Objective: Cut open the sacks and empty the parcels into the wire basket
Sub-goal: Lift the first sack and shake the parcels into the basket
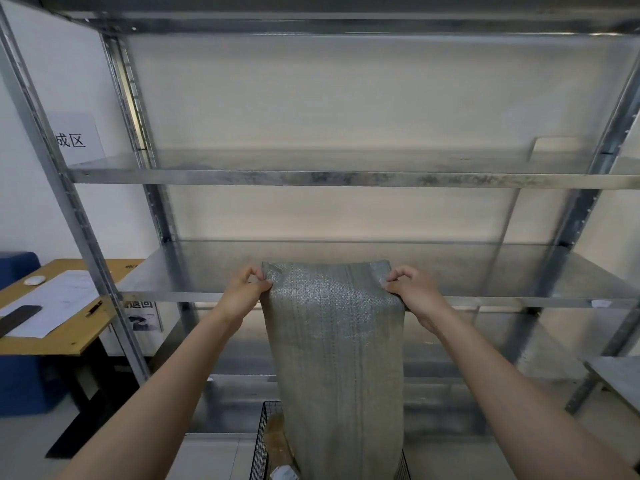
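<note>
A grey woven sack (337,358) hangs flat and upside down in front of me, its lower end reaching into the black wire basket (260,441) at the bottom middle. My left hand (247,289) pinches the sack's top left corner. My right hand (414,289) pinches the top right corner. Both arms are raised, holding the sack up at the height of the middle shelf. In the basket, a brown parcel (277,434) and a small white-labelled parcel (284,474) show to the left of the sack. The sack hides the rest of the basket.
A tall metal shelving rack (346,176) stands right behind the sack and basket. A wooden desk (79,341) at the left carries papers, a pen and a dark phone. A blue bin (20,386) sits under the desk. Another metal surface (616,379) juts in at the right.
</note>
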